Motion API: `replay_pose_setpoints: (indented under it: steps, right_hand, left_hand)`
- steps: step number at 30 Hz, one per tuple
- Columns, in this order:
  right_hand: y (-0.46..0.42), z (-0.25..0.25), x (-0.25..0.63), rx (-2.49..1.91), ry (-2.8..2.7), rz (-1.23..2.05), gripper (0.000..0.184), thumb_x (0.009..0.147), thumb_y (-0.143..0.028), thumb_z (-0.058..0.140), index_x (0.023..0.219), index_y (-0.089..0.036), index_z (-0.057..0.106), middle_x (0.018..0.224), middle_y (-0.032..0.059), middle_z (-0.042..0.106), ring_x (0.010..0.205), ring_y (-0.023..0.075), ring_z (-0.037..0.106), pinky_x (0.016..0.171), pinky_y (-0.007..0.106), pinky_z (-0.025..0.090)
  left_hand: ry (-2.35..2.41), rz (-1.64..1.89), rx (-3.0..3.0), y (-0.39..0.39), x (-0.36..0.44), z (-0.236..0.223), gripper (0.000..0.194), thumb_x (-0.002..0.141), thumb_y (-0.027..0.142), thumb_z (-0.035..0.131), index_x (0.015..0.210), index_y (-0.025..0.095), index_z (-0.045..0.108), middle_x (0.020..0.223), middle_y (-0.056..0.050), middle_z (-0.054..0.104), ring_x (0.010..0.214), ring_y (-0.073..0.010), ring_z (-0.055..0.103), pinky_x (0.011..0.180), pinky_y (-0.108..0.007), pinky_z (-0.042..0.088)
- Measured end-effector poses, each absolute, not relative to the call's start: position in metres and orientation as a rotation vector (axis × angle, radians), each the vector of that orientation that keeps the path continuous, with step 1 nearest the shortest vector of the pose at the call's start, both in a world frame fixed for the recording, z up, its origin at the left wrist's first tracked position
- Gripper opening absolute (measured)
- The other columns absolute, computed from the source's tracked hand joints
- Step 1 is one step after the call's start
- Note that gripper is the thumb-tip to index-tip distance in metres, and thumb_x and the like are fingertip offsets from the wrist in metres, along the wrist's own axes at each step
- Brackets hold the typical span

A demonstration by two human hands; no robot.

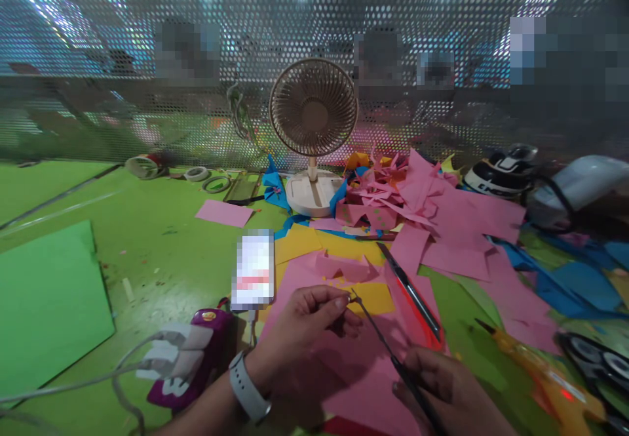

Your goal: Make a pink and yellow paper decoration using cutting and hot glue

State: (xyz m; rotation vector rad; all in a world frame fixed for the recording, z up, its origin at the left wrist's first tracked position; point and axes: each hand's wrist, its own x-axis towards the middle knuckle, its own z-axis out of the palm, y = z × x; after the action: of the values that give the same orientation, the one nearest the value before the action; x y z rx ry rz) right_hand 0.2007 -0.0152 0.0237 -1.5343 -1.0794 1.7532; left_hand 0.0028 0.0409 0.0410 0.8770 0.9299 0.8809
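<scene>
My right hand (437, 383) grips the dark handle of a long, thin metal tool (376, 324) that looks like tweezers. Its narrow tip reaches up and left to the fingertips of my left hand (319, 311), which wears a pale watch band at the wrist. Thumb and forefinger of that hand are pinched together at the tip; whatever is between them is too small to make out. Under both hands lie pink paper sheets (339, 370). A yellow paper piece (373, 297) with tiny yellow bits is just beyond. To the right rests a red and black cutter knife (415, 298).
A lit phone (253, 269) and a purple power strip (211, 321) with cables are at left. Behind stands a fan (314, 111), beside a pink paper heap (388, 193). A yellow glue gun (545, 374) and black scissors handles (599, 364) lie at right.
</scene>
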Motion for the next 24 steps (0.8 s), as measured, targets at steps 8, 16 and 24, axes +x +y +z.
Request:
replay_pose_setpoints:
  steps: [8, 16, 24]
  right_hand:
    - [-0.0129, 0.0169, 0.2044, -1.495, -1.098, 1.779, 0.044, 0.055, -0.045, 0.08, 0.061, -0.017, 0.046, 0.053, -0.0062, 0.045, 0.049, 0.0055, 0.034, 0.046, 0.018, 0.025]
    - [-0.0142, 0.023, 0.2031, -1.525, -1.078, 1.783, 0.049, 0.055, -0.052, 0.077, 0.061, -0.02, 0.041, 0.049, -0.0089, 0.037, 0.042, 0.0044, 0.026, 0.04, 0.019, 0.019]
    - [-0.017, 0.0199, 0.205, -1.579, -1.158, 1.764, 0.048, 0.059, -0.053, 0.075, 0.061, -0.021, 0.039, 0.047, -0.0097, 0.035, 0.039, 0.0033, 0.024, 0.038, 0.019, 0.017]
  left_hand:
    - [0.946, 0.87, 0.908, 0.0412, 0.0025, 0.0406, 0.029, 0.078, 0.039, 0.066, 0.077, 0.011, 0.065, 0.072, -0.009, 0.071, 0.061, -0.0136, 0.064, 0.06, -0.025, 0.046]
    - [0.939, 0.937, 0.831, 0.0411, 0.0021, 0.0387, 0.028, 0.075, 0.037, 0.069, 0.084, 0.011, 0.065, 0.072, -0.008, 0.071, 0.061, -0.0137, 0.064, 0.062, -0.025, 0.047]
    - [0.902, 0.982, 0.74, 0.0403, 0.0012, 0.0347, 0.026, 0.076, 0.034, 0.069, 0.091, 0.012, 0.066, 0.073, -0.007, 0.071, 0.064, -0.0136, 0.065, 0.064, -0.025, 0.048]
